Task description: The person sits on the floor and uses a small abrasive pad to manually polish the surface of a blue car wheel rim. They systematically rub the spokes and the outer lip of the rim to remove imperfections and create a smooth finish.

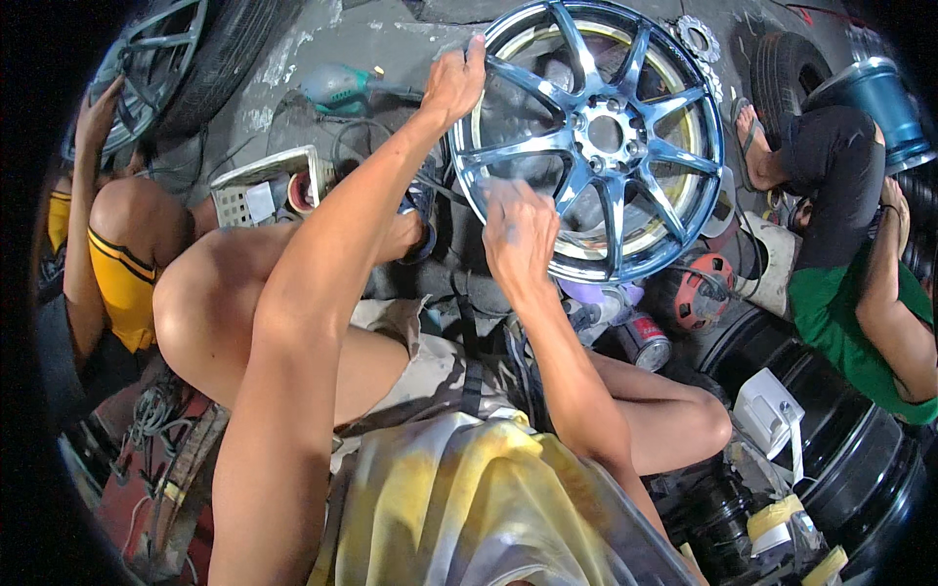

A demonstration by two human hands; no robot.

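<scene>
A shiny blue-silver alloy wheel rim [608,161] with several spokes stands in front of me, its face toward me. My left hand [455,82] is closed on its upper left edge, with the thumb pointing up. At the lower left of the rim, my right hand [523,230] is against or just over the edge and a spoke. Motion smears its fingertips, so whether it holds anything is hidden. A pale inner ring shows through the gaps between the spokes.
A teal power tool [335,88] lies on the floor, left of the rim. Nearby is a white plastic basket [234,208]. A can [645,342] and a red reel-like object [703,291] lie to the right. People sit on both sides; the left one's hand [96,112] touches another wheel rim [161,83].
</scene>
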